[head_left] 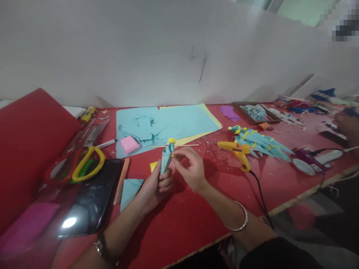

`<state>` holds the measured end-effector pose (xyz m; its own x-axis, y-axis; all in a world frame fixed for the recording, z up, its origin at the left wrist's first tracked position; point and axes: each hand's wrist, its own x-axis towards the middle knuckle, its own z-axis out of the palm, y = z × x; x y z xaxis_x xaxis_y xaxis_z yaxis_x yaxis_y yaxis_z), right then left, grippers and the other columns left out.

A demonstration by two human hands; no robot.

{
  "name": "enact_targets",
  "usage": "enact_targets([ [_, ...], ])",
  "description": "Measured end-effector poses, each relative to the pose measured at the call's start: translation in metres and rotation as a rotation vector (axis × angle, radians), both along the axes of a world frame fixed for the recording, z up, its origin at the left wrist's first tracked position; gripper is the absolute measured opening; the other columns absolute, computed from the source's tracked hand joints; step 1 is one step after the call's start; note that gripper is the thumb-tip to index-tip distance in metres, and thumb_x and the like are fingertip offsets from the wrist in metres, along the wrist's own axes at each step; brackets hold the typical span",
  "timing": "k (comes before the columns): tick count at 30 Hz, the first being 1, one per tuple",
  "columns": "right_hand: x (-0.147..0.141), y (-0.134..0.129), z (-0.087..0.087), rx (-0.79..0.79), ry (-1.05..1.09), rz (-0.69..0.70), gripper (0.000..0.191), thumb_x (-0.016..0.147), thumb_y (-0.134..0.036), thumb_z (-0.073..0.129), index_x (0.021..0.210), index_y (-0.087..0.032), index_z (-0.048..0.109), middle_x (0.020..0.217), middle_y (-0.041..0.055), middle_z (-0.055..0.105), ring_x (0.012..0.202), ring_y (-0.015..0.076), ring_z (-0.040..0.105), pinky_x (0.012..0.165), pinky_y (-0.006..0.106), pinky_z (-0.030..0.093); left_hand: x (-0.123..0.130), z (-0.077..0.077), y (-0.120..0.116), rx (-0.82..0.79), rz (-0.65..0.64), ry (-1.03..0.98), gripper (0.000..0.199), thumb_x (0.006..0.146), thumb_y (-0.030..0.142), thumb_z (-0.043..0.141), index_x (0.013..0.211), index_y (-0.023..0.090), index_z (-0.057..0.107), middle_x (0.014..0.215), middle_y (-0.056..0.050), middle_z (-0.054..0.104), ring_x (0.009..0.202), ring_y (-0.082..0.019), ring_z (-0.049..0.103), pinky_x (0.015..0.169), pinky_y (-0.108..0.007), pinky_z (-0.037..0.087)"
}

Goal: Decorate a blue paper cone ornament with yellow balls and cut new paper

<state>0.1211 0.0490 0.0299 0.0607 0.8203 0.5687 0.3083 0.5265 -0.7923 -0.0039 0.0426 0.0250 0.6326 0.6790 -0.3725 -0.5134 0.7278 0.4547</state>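
Note:
My left hand (157, 184) has its fingers wrapped round a light-blue folded paper figure (166, 158), held upright with a yellow tip on top. Close against the figure's right side, my right hand (190, 166) pinches thumb and forefinger together. A speck of yellow shows at those fingertips, too small to make out. To the right, a yellow hot glue gun (235, 148) lies on the red table, its cord running toward the front edge. Behind it lie several similar blue paper figures (260, 140) with yellow trim.
Blue paper sheets (179, 119) with scraps lie at the back, beside a pink block (129, 144). On the left are yellow-handled scissors (89, 164), a dark phone-like slab (92, 201) and a wooden stick (121, 181). A tray (256, 113) stands back right; a person's hand (342, 125) is far right.

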Motion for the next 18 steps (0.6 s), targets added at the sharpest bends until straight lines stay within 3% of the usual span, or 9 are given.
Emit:
enact_targets([
  [5,0.0000,0.0000,0.0013,-0.023,0.066,0.011,0.011,0.078,-0.017,0.050,0.083,-0.021,0.060,0.079,0.0017,0.057,0.076,0.0125,0.055,0.066,0.026,0.047,-0.0007,-0.0010,0.0003,-0.004,-0.023,-0.005,0.051,0.080,0.056,0.034,0.046,0.017,0.031,0.039,0.010,0.015,0.034,-0.003,0.015,0.034,-0.012,0.022],
  [18,-0.0010,0.0010,-0.0004,-0.023,0.118,0.031,0.005,0.076,-0.018,0.052,0.076,-0.020,0.057,0.075,0.0006,0.053,0.072,0.0123,0.053,0.064,0.026,0.046,-0.0010,0.0005,0.0002,0.001,-0.053,0.004,0.052,0.082,0.053,0.029,0.045,0.017,0.032,0.039,0.009,0.016,0.034,-0.003,0.013,0.033,-0.012,0.020],
])
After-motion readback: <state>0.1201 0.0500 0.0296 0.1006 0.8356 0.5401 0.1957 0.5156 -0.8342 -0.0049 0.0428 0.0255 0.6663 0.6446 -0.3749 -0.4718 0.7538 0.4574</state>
